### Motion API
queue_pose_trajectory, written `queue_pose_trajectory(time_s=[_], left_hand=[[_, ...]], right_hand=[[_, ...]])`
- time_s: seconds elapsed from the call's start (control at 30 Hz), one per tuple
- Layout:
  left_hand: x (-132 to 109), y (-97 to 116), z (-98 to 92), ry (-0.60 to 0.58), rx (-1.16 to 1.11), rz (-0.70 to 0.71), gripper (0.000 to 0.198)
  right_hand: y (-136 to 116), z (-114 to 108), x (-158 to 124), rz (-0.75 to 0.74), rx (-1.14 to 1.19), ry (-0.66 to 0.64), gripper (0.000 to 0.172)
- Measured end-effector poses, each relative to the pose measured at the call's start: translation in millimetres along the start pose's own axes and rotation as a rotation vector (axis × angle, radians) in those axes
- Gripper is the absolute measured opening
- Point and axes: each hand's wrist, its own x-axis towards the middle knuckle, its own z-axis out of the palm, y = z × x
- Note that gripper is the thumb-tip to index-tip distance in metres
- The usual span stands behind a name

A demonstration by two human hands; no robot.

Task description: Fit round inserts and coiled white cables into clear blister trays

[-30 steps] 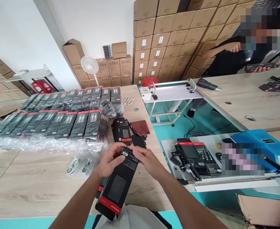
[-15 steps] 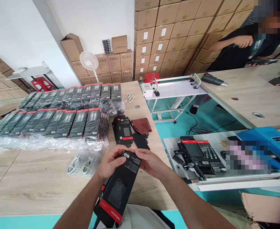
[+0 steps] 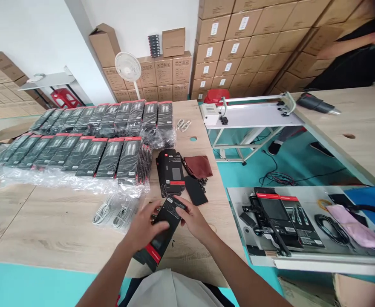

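Black cardboard carton with red band (image 3: 160,232), clamped between our left hand (image 3: 142,228) and right hand (image 3: 194,221), fingers (image 3: 183,204) closed on its sides; lower end near the front edge of the pale wood table (image 3: 56,226).

- Box (image 3: 163,228) between left hand (image 3: 142,228) and right hand (image 3: 194,220), above the table (image 3: 56,226)
- Stack (image 3: 170,172) on the table at 12 o'clock, just ahead of the hands
- Cloth (image 3: 198,166) just right of the stack
- Bagged cables (image 3: 114,215) on the table at 10 o'clock, near the left hand
- Wrapped rows of boxed cables (image 3: 111,157) at 11 o'clock, behind the bagged cables
- Tray (image 3: 302,196) at 3 o'clock, right of the table
- Bench (image 3: 254,115) at 1 o'clock, behind the tray
- Heat gun (image 3: 318,103) at 2 o'clock, on a second table (image 3: 344,123)
- Co-worker (image 3: 350,55) at 2 o'clock, behind the second table
- Fan (image 3: 128,67) at 11 o'clock, before cartons (image 3: 248,47) stacked along the wall
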Motion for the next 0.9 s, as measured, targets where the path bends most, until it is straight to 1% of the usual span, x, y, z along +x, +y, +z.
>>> queue_pose_trajectory(time_s=[0.07,0.1,0.17,0.2,0.23,0.3,0.37,0.4,0.43,0.47,0.53,0.57,0.63,0.7,0.73,0.8,0.83,0.9], left_hand=[[-22.0,-16.1,11.4,0.056,0.227,-0.035,0.094],[-31.8,-25.8,18.9,0.092,0.299,-0.073,0.098],[-45.2,-47.4,33.5,0.197,0.402,-0.168,0.094],[-48.3,-58.6,39.3,0.25,0.447,-0.206,0.091],[-49.1,-69.4,43.8,0.299,0.491,-0.231,0.088],[-45.7,-87.7,49.4,0.36,0.578,-0.245,0.086],[-38.5,-98.9,52.8,0.383,0.654,-0.236,0.084],[-34.7,-101.4,54.4,0.386,0.684,-0.231,0.084],[-31.0,-102.0,56.1,0.385,0.708,-0.23,0.085],[-27.8,-101.0,57.9,0.381,0.724,-0.236,0.087],[-22.6,-96.1,60.8,0.358,0.744,-0.264,0.092],[-20.6,-93.3,61.5,0.337,0.75,-0.284,0.093],[-17.7,-88.7,61.0,0.293,0.766,-0.33,0.092],[-16.4,-86.0,58.7,0.27,0.781,-0.37,0.089],[-16.7,-84.7,57.3,0.269,0.783,-0.386,0.088],[-19.7,-80.0,54.9,0.283,0.778,-0.376,0.09],[-22.2,-75.7,53.9,0.3,0.773,-0.343,0.093],[-27.2,-62.0,52.2,0.34,0.733,-0.215,0.097]], right_hand=[[14.2,10.4,7.9,0.009,-0.083,-0.01,0.055],[19.2,15.4,10.7,0.0,-0.128,-0.034,0.054],[23.7,20.7,16.4,-0.051,-0.223,-0.066,0.051],[23.2,19.6,20.6,-0.081,-0.278,-0.049,0.047],[21.1,15.7,26.3,-0.107,-0.341,0.001,0.043],[13.2,0.9,43.0,-0.138,-0.494,0.173,0.038],[3.2,-17.6,65.2,-0.124,-0.671,0.363,0.043],[-1.4,-26.0,77.1,-0.091,-0.748,0.432,0.048],[-5.2,-33.2,88.8,-0.044,-0.81,0.476,0.054],[-7.8,-38.8,99.8,0.011,-0.856,0.493,0.059],[-9.1,-46.2,118.2,0.098,-0.893,0.462,0.06],[-7.8,-48.7,125.2,0.119,-0.872,0.43,0.056],[-2.7,-53.1,134.5,0.117,-0.768,0.38,0.04],[3.6,-58.4,137.8,0.104,-0.649,0.377,0.026],[6.3,-61.6,137.2,0.101,-0.602,0.388,0.022],[9.9,-68.7,131.9,0.108,-0.524,0.403,0.021],[10.5,-72.0,127.0,0.113,-0.472,0.403,0.022],[9.8,-76.4,112.7,0.118,-0.357,0.388,0.026]])
